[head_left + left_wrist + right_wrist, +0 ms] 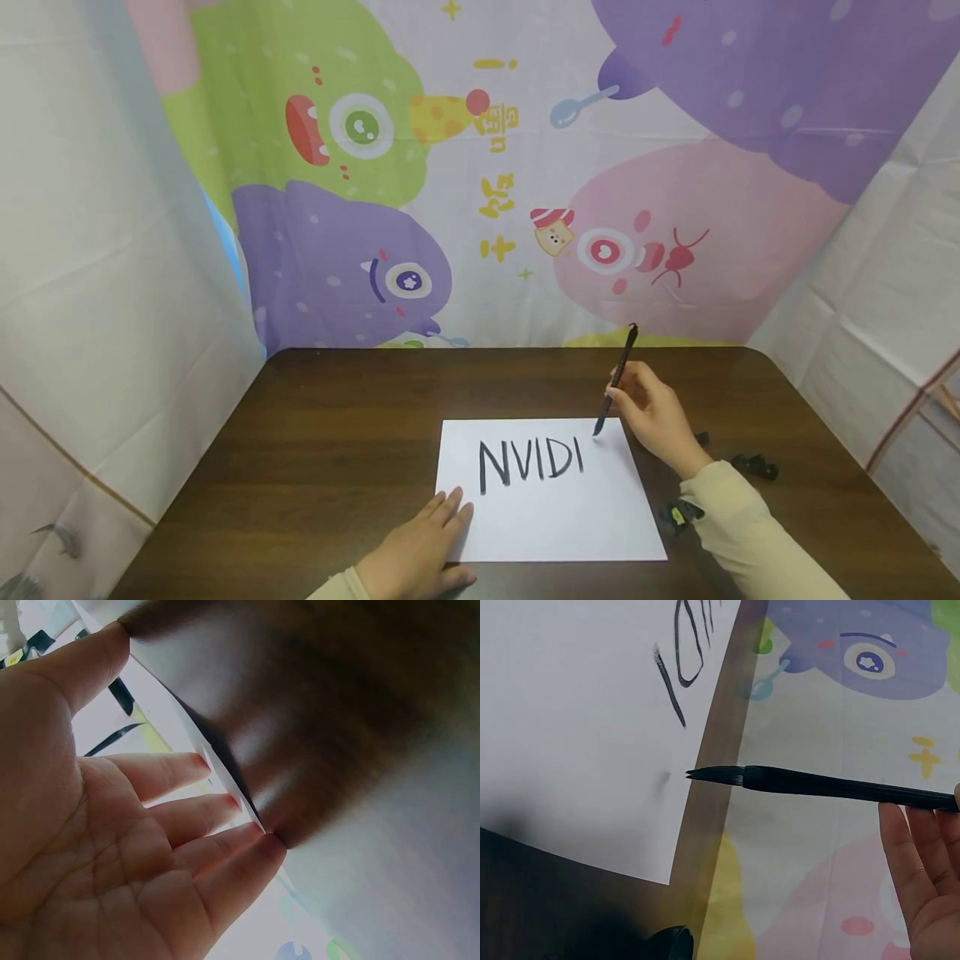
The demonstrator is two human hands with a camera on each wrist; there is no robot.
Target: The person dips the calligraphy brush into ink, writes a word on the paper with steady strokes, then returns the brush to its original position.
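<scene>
A sheet of white paper (555, 529) lies on the brown table, bearing the brushed black letters NVIDI (531, 463). My right hand (660, 417) pinches a black writing brush (617, 375) above the paper's upper right part. In the right wrist view the dark tip of the brush (716, 775) hangs just off the sheet, to the side of the last stroke. My left hand (420, 542) rests with spread fingers on the paper's lower left edge. The left wrist view shows those fingers (180, 776) straight, their tips touching the sheet and tabletop.
Small black objects (753, 467) lie on the brown table (322, 467) to the right of the paper, partly behind the right forearm. A black device with a yellow-green mark (680, 517) is at the right sleeve. A printed cartoon curtain (510, 317) hangs behind the table; pale cloth flanks both sides.
</scene>
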